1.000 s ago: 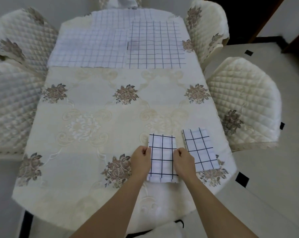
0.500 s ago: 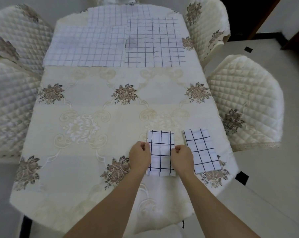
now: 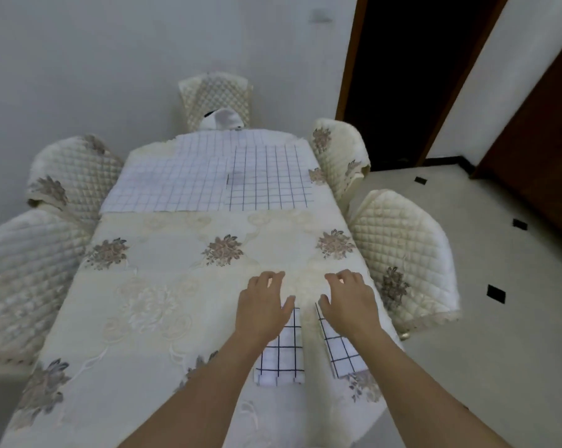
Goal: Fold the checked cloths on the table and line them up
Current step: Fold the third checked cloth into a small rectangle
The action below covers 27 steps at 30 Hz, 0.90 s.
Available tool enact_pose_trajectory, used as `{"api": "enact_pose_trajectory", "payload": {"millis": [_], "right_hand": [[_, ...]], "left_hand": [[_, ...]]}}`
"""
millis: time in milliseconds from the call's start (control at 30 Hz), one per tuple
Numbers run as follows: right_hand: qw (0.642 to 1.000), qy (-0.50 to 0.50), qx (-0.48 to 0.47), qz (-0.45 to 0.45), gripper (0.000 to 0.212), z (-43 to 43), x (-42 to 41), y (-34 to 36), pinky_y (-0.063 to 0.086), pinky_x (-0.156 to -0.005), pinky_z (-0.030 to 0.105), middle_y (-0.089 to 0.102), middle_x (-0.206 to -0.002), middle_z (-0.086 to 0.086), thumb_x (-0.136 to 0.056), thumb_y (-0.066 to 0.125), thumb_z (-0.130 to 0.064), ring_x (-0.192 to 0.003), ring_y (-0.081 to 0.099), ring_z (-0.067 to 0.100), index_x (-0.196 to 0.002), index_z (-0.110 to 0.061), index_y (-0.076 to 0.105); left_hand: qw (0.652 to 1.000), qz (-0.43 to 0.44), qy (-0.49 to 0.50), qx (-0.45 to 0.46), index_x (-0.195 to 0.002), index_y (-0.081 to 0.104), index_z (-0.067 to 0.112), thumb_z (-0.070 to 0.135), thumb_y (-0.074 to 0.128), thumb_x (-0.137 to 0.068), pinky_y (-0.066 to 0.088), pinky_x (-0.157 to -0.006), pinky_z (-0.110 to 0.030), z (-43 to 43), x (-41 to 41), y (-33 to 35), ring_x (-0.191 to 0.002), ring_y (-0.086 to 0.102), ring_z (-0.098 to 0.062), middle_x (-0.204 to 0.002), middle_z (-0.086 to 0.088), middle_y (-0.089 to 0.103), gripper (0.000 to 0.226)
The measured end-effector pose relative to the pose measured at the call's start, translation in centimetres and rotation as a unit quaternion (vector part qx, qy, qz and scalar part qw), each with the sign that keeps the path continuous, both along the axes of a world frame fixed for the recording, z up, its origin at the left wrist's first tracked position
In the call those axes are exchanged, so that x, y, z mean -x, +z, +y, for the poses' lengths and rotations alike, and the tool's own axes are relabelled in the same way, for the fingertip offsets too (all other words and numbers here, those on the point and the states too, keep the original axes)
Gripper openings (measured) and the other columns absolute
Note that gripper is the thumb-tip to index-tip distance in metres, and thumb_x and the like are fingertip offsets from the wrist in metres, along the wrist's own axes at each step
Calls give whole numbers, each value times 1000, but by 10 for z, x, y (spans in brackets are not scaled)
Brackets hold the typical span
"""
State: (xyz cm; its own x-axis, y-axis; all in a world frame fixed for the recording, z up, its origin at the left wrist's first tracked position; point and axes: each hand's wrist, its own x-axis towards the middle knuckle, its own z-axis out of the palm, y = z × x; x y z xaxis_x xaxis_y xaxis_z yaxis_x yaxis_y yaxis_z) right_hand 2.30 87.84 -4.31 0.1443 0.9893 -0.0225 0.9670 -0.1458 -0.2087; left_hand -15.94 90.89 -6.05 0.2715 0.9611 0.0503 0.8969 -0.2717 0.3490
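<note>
Two folded white cloths with dark checks lie side by side near the table's front right: one (image 3: 281,354) partly under my left forearm, the other (image 3: 342,350) partly under my right wrist. My left hand (image 3: 263,305) and my right hand (image 3: 349,300) hover over their far ends, fingers spread, holding nothing. At the far end of the table lie unfolded checked cloths: a dark-lined one (image 3: 268,177) on the right, a pale-lined one (image 3: 166,185) on the left, and another (image 3: 221,140) behind them, partly covered.
The table (image 3: 163,286) wears a cream floral tablecloth. Quilted cream chairs stand around it: on the right (image 3: 399,253), far right (image 3: 337,150), at the head (image 3: 216,95) and on the left (image 3: 21,263). A dark doorway (image 3: 399,76) opens at the back right.
Both hands let go of the folded cloth's sides and moved forward, fingers now spread. The view has tilted up, showing the wall and doorway.
</note>
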Motion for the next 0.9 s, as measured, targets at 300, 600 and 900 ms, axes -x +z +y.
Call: {"api": "enact_pose_trajectory", "payload": {"millis": [300, 600, 900], "right_hand": [[979, -32, -172, -99, 49, -19, -77, 107, 48, -91, 46, 62, -117, 7, -76, 58, -42, -109, 58, 30, -121, -23, 62], [972, -90, -173, -132, 59, -68, -130, 142, 48, -92, 43, 59, -123, 3, -81, 36, -54, -110, 57, 25, -127, -25, 58], [966, -171, -136, -138, 52, -132, -176, 119, 46, -93, 41, 60, -122, 2, -84, 39, -53, -112, 57, 24, -125, -27, 57]], "left_hand": [[969, 38, -130, -205, -135, 54, 26, 60, 42, -86, 46, -98, -42, 15, -81, 105, -122, 54, -22, -133, 0, 59, 61], [940, -8, -204, -273, -124, 62, 23, 57, 49, -83, 50, -86, -40, -11, -156, 141, -103, 60, -22, -117, 2, 65, 55], [928, -19, -273, -253, -116, 65, 24, 59, 50, -80, 52, -80, -40, -43, -212, 120, -93, 64, -21, -106, 3, 68, 53]]}}
